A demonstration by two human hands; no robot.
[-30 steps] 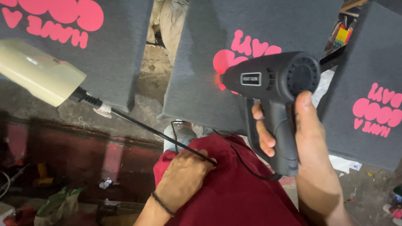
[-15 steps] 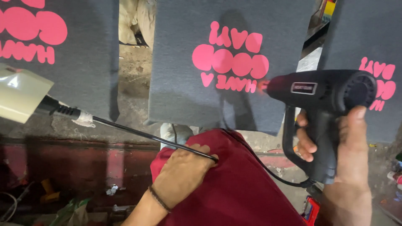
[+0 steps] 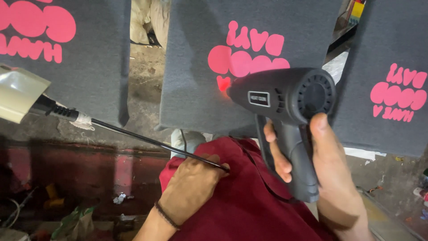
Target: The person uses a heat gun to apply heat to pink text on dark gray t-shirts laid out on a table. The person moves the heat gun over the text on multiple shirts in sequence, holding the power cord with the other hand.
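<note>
My right hand (image 3: 327,178) grips the handle of a black heat gun (image 3: 285,96), whose nozzle points at the pink print (image 3: 245,56) on the middle dark grey fabric panel (image 3: 196,89); a red glow shows on the cloth at the nozzle. My left hand (image 3: 191,187) rests closed on my maroon-clad lap (image 3: 249,205), pinching a thin black cord (image 3: 147,140). That cord runs up left to a cream-coloured tool (image 3: 20,93).
Two more grey panels with pink prints hang at the left (image 3: 67,58) and right (image 3: 388,89). Gaps between panels show a dirty floor (image 3: 142,89). Red-stained ground with litter (image 3: 89,178) lies below left.
The heat gun has swung left from the right panel's edge onto the middle panel's print. My left hand stays on the lap holding the cord.
</note>
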